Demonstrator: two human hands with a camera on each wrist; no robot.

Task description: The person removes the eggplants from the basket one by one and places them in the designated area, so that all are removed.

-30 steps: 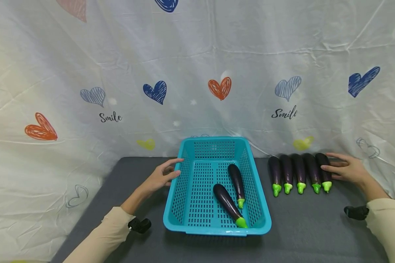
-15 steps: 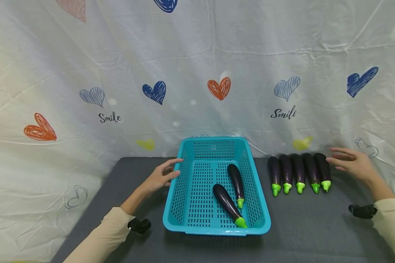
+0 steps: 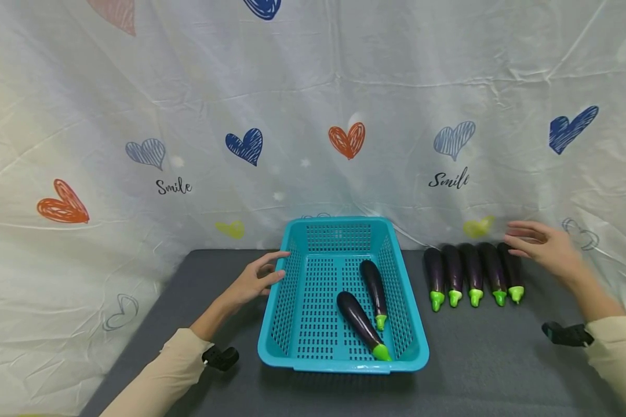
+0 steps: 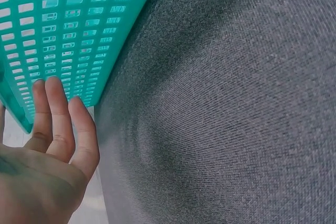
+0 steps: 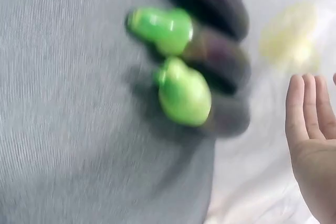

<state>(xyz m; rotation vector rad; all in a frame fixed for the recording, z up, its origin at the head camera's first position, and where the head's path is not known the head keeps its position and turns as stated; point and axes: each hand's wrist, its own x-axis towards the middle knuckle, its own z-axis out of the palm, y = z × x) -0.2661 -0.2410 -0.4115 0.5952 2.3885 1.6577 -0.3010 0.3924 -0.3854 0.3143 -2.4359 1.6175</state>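
Note:
A blue plastic basket (image 3: 344,366) stands in the middle of the table, with two eggplants lying in it: one eggplant (image 3: 374,286) near its right wall and another eggplant (image 3: 359,318) slanting towards its front corner. My left hand (image 3: 253,281) is at the basket's left rim. In the left wrist view its loosely extended fingers (image 4: 60,121) are along the outside of the perforated wall. My right hand (image 3: 545,249) is over the top end of the rightmost eggplant (image 3: 512,269), fingers extended and holding nothing. In the right wrist view that eggplant is blurred.
Several more eggplants (image 3: 472,272) lie side by side right of the basket, green stem ends to the front. Dark cloth covers the table (image 3: 480,359). A white curtain (image 3: 292,87) printed with hearts hangs close behind. Each wrist wears a small black device (image 3: 221,357).
My right hand has drawn away from the rightmost eggplant to the right, then risen and come back left above its top end. The left hand, basket and eggplants stay put.

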